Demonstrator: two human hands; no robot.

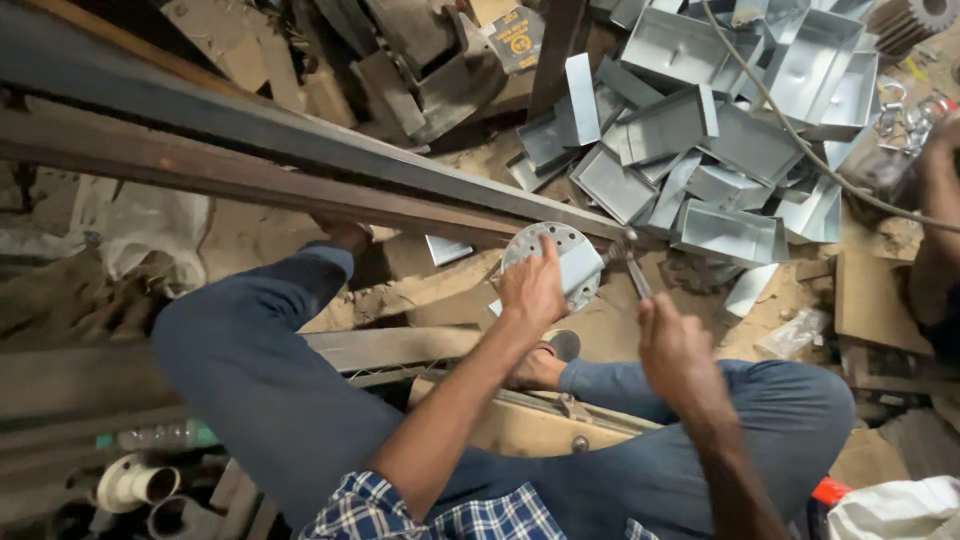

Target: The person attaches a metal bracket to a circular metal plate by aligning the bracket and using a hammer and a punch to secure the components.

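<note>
Galvanised sheet metal makes up the round disc [560, 262], which is flat, pale grey and pierced with small holes near its rim. It sits against the underside of a long rusty steel beam [300, 190] that runs diagonally across the view. The left hand [532, 285] lies flat on the disc face, fingers [548, 252] spread and pressing, not wrapped round anything. The right hand [675, 350] has its fingers closed on the handles of a slim metal hand tool [632, 268], whose tip meets the disc edge just under the beam.

Behind the beam lies a heap of folded grey sheet-metal trays [700, 130], rectangular, sharp-edged and tumbled over one another. A thin cable [800, 140] crosses the heap. The floor [250, 240] is bare, dusty earth strewn with scraps. The person sits with knees in blue trousers [260, 370] raised on both sides of the work, one foot tucked under the beam. White pipe fittings [135, 483] lie at lower left.

Another person's arm [940, 170] enters at the right edge. Working room is tight: beam above, knees at both sides, trays close behind.
</note>
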